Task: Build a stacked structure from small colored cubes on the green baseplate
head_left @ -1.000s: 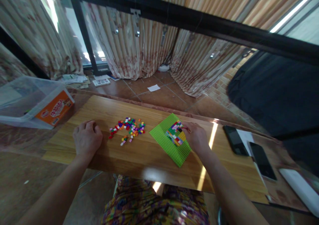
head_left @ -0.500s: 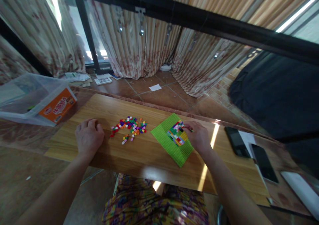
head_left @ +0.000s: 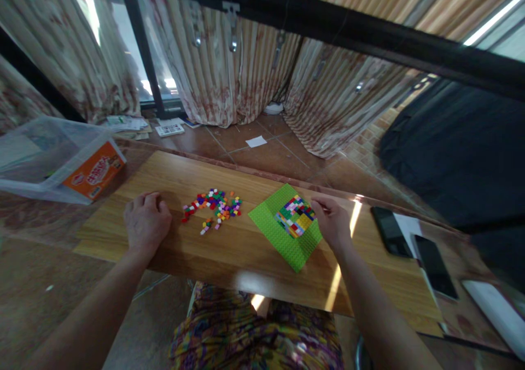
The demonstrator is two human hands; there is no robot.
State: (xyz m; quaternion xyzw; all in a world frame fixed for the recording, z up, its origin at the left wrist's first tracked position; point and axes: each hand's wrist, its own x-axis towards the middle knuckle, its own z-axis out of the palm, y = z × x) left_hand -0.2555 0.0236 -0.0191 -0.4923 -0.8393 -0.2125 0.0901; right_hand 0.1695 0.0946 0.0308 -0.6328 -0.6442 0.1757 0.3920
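Translucent plastic formed the open box (head_left: 59, 176) farthest left, beyond the left hand, an orange printed label (head_left: 96, 170) on its side. The left hand (head_left: 147, 222) rested palm down on the pale, smooth wooden board (head_left: 197, 260), its fingers half curled; I could see nothing in it, though I couldn't tell what lay beneath the palm. Just right of its fingers were scattered tiny, many-coloured plastic bricks (head_left: 223, 209). They looked light, hard and fiddly, best pinched by two opposite sides between thumb and fingertip.

Farther right, close under the right hand, lay a thin, studded, bright green baseplate (head_left: 266, 214), turned cornerwise, bearing a tight multicoloured brick patch (head_left: 294, 214). I judged the plate light and fairly stiff, likely to skid on that wood; its bare green edges seemed the place to hold it.

The right hand (head_left: 328, 219) hung over the patch's right edge, thumb and forefinger drawn nearly together; whether a brick sat between them I couldn't tell. Right of that hand lay two black phones (head_left: 390, 232) (head_left: 435, 266).
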